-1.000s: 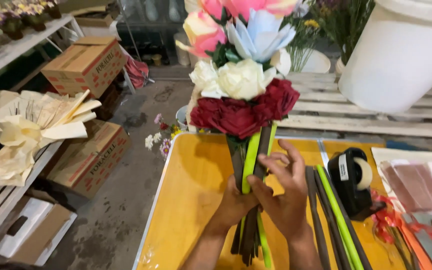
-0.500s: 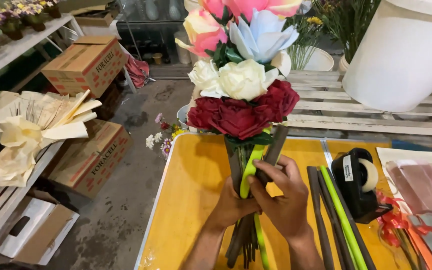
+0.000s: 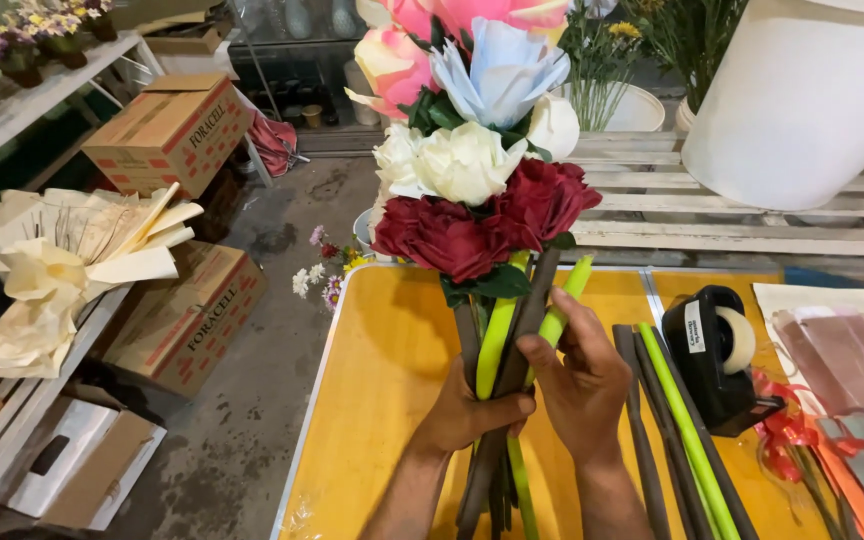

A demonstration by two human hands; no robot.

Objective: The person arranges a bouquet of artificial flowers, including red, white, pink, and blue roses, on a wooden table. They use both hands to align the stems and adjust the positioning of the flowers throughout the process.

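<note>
- Wrapping round the stems [image 3: 497, 400], the left hand [image 3: 467, 415] has its grip shut tight on the bundle, thumb across the front, low over the tabletop [image 3: 382, 400].
- Just beside it, the right hand [image 3: 587, 385] is half open: fingers spread along the upper stems, touching a dark one and a lime-green one, not clenched.
- The bouquet [image 3: 472, 150] stands nearly upright above both hands: dark red roses lowest, cream roses above them, a pale blue flower and pink ones on top.
- To the right of the hands, loose stems [image 3: 677, 430], dark and lime green, lie flat on the tabletop.
- Next to them sits a black tape dispenser [image 3: 717, 365], then sheets of paper [image 3: 842, 340] and red ribbon [image 3: 782, 440] at the right edge.
- At far left a shelf [image 3: 42, 95] carries small potted flowers; cream wrapping paper [image 3: 62, 260] fans out on a lower ledge, with cardboard boxes [image 3: 177, 125] near it.
- A white bucket [image 3: 802, 100] stands on a wooden pallet [image 3: 672, 215] behind the tabletop; another holds green stalks and yellow flowers.
- The tabletop is yellow with a pale rim; the floor [image 3: 252, 400] is stained grey concrete.
</note>
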